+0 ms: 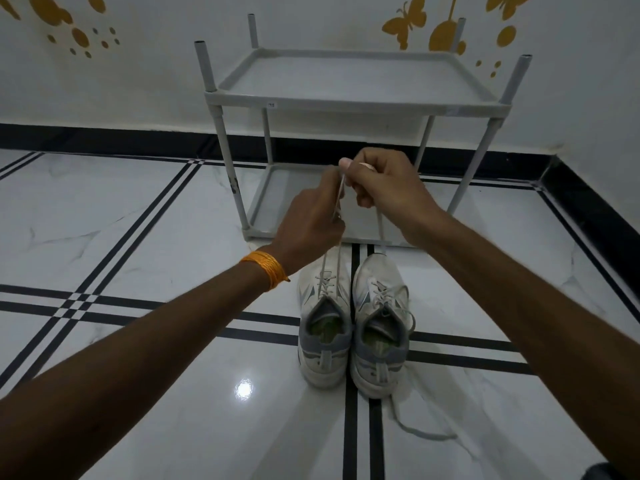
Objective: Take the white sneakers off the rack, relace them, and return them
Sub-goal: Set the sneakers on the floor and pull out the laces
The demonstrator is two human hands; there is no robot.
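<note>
Two white sneakers stand side by side on the floor, heels toward me. The left sneaker (323,327) has its lace (325,263) drawn up taut from the eyelets. My left hand (310,220) and my right hand (384,181) both pinch that lace above the shoe, fingers closed, close together. A second strand hangs down from my right hand toward the toes. The right sneaker (379,327) is laced, with one loose lace end (419,433) trailing on the floor near its heel. The grey two-shelf rack (349,98) stands behind the shoes, both shelves bare.
The floor is glossy white tile with black stripe lines (349,427). A white wall with a black skirting (104,140) runs behind the rack, and another skirting closes the right side. An orange thread band (266,268) circles my left wrist.
</note>
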